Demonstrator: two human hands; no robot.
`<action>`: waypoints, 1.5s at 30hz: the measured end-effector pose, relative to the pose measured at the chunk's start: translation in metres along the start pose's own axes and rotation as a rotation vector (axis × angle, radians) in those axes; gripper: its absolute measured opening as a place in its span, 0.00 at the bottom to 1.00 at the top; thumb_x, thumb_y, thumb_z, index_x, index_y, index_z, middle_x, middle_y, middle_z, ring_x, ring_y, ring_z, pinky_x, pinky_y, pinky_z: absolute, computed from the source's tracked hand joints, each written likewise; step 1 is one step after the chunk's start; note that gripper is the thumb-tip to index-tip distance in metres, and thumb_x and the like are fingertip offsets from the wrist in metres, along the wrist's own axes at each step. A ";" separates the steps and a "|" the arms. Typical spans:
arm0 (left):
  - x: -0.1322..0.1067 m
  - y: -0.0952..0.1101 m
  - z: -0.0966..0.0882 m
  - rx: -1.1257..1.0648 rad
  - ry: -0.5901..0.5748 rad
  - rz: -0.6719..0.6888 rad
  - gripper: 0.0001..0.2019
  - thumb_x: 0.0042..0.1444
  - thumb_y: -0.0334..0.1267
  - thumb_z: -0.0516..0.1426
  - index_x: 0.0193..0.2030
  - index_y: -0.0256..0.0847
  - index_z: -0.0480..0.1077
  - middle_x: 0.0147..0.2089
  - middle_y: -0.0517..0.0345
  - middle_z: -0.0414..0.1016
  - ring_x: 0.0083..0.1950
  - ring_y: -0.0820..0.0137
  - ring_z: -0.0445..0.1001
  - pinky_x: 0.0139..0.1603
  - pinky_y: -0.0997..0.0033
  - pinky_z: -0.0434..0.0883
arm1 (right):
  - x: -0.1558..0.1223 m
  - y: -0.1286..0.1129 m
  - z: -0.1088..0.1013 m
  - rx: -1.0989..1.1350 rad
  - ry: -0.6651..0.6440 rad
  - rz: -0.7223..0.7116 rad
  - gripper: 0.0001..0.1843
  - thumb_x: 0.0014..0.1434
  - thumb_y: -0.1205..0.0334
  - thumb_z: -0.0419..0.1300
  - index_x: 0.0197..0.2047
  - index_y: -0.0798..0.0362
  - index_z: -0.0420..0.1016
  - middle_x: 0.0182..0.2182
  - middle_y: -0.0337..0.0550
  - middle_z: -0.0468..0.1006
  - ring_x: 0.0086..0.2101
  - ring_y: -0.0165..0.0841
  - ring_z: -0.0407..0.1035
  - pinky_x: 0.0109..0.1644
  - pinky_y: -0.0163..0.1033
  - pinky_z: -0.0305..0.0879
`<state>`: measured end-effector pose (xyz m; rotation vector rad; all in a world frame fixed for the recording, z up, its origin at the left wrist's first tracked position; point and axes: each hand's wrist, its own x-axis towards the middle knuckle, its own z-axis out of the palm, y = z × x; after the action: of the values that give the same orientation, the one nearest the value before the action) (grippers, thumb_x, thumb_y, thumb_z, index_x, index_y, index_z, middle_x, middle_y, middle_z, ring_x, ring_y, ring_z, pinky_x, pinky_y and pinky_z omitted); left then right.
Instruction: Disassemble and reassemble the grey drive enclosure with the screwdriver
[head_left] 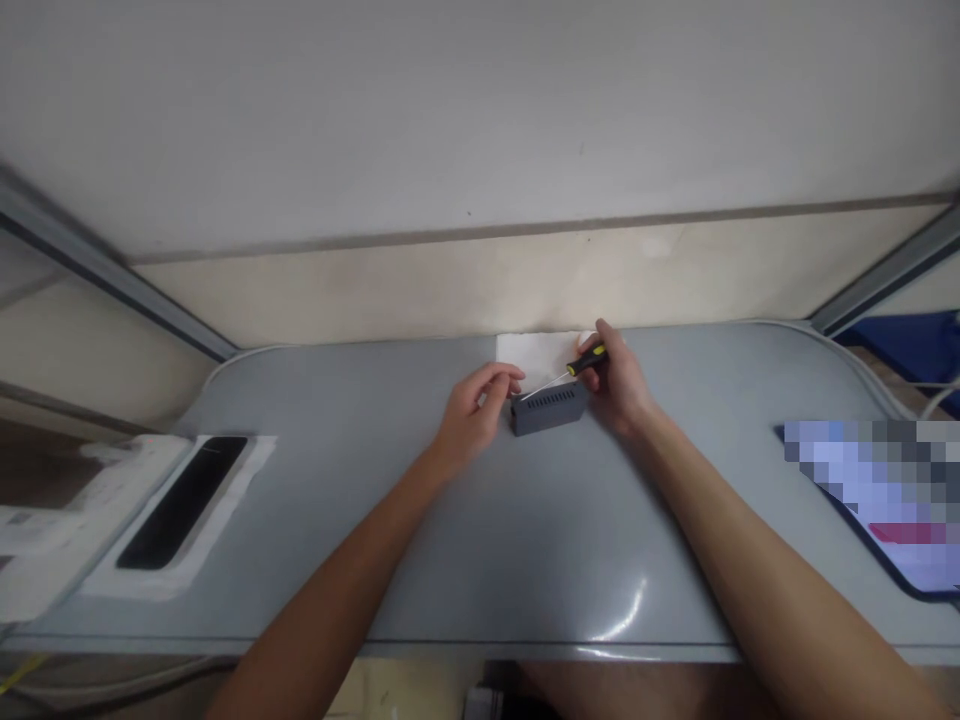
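A dark grey box with a row of vent slots (549, 412) stands on the grey table, in front of a white sheet of paper (536, 357). My right hand (616, 382) is closed round the black and yellow handle of a screwdriver (585, 361). Its thin metal shaft slants down to the left, the tip at the box's upper left corner. Close to that corner, my left hand (480, 408) has thumb and fingers curled together near the tip. Whether a small thing sits between those fingertips is hidden.
On the left of the table (450, 560) a black phone-like slab (184, 503) lies on white paper, beside more papers (90, 520). A tablet or large phone with a blurred screen (885, 510) is at the right edge. A pale wall (420, 285) rises behind the table.
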<state>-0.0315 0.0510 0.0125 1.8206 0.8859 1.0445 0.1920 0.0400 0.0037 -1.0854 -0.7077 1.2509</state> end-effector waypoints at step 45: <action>-0.004 0.005 -0.007 0.571 -0.171 0.585 0.11 0.65 0.34 0.56 0.53 0.43 0.71 0.49 0.50 0.80 0.48 0.63 0.78 0.51 0.61 0.75 | 0.006 0.010 0.002 -0.242 0.202 -0.201 0.27 0.60 0.33 0.62 0.35 0.51 0.79 0.21 0.37 0.73 0.17 0.25 0.59 0.19 0.34 0.52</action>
<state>-0.0384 0.0476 0.0173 2.7153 0.5865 1.0132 0.1872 0.0457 -0.0058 -1.2838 -0.8047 0.8863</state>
